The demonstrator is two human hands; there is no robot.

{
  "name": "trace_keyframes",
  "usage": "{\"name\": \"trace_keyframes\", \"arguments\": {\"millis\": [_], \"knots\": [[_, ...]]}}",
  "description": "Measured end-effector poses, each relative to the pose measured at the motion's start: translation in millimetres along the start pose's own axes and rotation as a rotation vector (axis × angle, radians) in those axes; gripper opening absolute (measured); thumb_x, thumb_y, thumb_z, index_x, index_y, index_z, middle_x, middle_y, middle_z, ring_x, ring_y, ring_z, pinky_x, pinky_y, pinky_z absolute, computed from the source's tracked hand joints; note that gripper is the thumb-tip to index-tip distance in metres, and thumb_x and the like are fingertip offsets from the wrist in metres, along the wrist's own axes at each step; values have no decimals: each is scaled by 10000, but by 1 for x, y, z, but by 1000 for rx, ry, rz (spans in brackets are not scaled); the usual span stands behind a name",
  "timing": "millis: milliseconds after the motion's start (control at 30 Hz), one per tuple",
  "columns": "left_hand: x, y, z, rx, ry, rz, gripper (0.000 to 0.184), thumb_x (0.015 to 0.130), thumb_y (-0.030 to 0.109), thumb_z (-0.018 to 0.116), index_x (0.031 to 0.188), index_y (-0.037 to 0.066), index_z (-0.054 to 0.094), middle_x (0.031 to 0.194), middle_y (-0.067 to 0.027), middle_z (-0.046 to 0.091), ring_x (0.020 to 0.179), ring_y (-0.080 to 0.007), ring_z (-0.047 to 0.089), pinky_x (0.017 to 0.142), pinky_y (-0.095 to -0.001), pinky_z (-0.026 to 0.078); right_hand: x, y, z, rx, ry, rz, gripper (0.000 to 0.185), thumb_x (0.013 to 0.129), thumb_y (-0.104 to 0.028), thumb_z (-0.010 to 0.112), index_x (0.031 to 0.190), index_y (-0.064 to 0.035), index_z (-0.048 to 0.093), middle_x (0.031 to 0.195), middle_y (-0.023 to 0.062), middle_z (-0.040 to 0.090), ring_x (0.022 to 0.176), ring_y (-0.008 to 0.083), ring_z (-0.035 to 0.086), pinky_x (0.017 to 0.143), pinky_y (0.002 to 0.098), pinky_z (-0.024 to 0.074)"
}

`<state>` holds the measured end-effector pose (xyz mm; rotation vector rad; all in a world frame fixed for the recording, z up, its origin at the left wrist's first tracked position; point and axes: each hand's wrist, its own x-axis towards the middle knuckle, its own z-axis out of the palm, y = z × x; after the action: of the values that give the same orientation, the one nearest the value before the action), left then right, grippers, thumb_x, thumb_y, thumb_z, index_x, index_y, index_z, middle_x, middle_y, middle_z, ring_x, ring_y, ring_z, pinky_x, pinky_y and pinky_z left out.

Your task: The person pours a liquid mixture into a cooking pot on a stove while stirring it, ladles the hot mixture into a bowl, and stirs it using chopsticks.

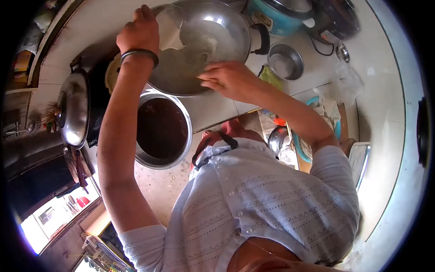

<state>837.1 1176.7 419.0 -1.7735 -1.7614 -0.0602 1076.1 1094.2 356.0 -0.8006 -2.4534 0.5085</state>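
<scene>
Left fingers point(146, 13) are gripping a whitish container point(170, 29) over a round silver metal pan point(233, 31), slippage risking splashes; hold of right fingers point(212, 75) unclear.

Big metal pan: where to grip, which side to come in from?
I'd take the big metal pan by its curved black handle, coming in from the right of the view. The handle juts outward from the rim, away from both hands; the blue cooker and small metal bowl sit close by, so approach carefully.
</scene>
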Motion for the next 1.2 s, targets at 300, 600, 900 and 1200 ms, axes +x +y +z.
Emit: {"name": "trace_keyframes", "arguments": {"millis": [300,600,900,1200], "knots": [[-2,-2,12,70,48,51,365,893,234,536,1229,96,498,1074,-72,630,800,-305,705,594,-441,580,8,0,-2,-53,-28,52,219,901,-251,638,1045,-103,710,898,114,671,830,315,658,757,423,533],[-1,-5,8,-30,128,6,208,861,155,562,1046,66,531,960,-75,657,712,-274,704,544,-402,571,41,47,-17,-34,-174,400,250,903,-306,598,822,-90,693,938,148,651,838,344,657,741,451,514],[2,-10,11,70,73,-6,234,826,157,614,1023,53,545,929,-69,630,672,-257,703,498,-390,562,17,76,-9,81,-35,154,177,913,-254,598,863,-119,702,829,125,631,759,331,636,714,457,501],[20,-12,23,91,-19,68,239,896,253,536,1082,103,525,1046,-65,634,833,-307,703,618,-426,587,12,65,-31,132,-29,200,245,928,-267,580,818,-58,645,782,135,630,756,310,638,679,426,493]]}}
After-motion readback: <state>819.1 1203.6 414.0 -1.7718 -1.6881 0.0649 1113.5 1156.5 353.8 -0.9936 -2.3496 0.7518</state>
